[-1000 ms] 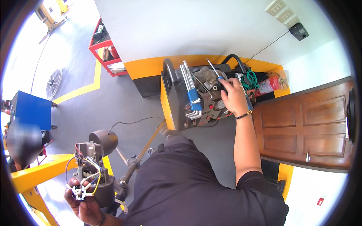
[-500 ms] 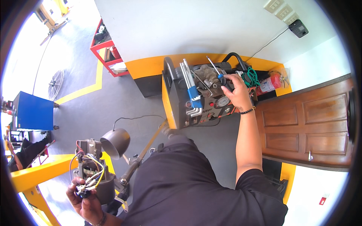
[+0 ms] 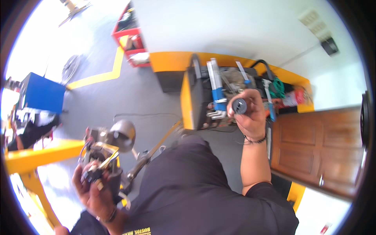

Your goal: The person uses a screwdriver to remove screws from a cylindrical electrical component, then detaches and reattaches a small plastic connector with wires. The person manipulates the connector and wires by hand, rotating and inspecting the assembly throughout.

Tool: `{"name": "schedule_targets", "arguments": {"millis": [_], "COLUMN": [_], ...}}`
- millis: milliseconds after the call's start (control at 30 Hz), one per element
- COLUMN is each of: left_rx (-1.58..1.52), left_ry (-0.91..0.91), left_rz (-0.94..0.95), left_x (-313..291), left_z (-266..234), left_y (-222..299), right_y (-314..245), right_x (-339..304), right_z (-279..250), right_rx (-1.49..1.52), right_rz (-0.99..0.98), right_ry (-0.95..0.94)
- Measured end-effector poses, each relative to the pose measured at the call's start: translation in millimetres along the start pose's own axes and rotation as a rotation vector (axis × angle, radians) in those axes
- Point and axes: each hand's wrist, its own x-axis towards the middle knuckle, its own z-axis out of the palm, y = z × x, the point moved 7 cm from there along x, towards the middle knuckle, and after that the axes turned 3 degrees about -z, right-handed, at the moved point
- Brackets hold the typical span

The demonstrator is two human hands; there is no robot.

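Observation:
Low on the left, my left hand (image 3: 97, 197) is closed around a small black electrical part (image 3: 93, 174) with several coloured wires. These wires lead up to an opened grey machine housing (image 3: 100, 137) beside it. On the right, my right hand (image 3: 254, 113) grips a screwdriver (image 3: 239, 105) by its thick black handle, whose round butt end faces up. Beyond the fingers shows its silver shaft with a blue collar. Just left of that hand lies a hex key set (image 3: 218, 96) in a blue holder.
A black machine (image 3: 196, 100) with bar handles carries the tools, among them a blue-handled wrench (image 3: 270, 103) and a green cord (image 3: 278, 88). A grey lamp shade (image 3: 124, 135) stands by the housing. Around are a yellow beam (image 3: 51, 152), blue cabinet (image 3: 43, 94), red cart (image 3: 137, 51) and wooden door (image 3: 301, 145).
My right hand has turned and drawn nearer, bringing the screwdriver's butt end into sight. My left hand has shifted slightly right with the wired part. The whole view has swung, with some blur.

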Motion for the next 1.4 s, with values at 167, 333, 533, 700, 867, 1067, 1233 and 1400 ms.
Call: {"name": "schedule_targets", "arguments": {"millis": [167,333,533,700,867,1067,1233,1400], "left_rx": [-0.005,-0.077,0.016,-0.014,0.213,0.311,0.313,0.294], "left_ry": [-0.074,-0.137,-0.087,-0.159,-0.245,-0.349,-0.355,-0.293], "left_rz": [-0.125,-0.002,0.106,0.073,0.242,0.244,0.317,0.383], "left_x": [12,14,9,6,4,-1,-3,-2], "left_z": [80,95,103,117,123,122,122,121], "left_y": [-15,-13,-17,-22,-26,-28,-31,-33], "right_y": [22,46,59,86,96,100,98,98], "right_x": [-18,-23,-19,-32,-49,-59,-60,-57], "right_z": [103,184,199,198,199,203,212,213], "right_rx": [-0.123,-0.193,0.052,0.599,0.801,0.954,1.092,1.130], "right_rz": [-0.027,-0.060,0.015,0.577,0.856,0.929,0.893,0.925], "right_ry": [-0.233,-0.435,-0.365,-0.242,-0.195,-0.228,-0.334,-0.327]}}
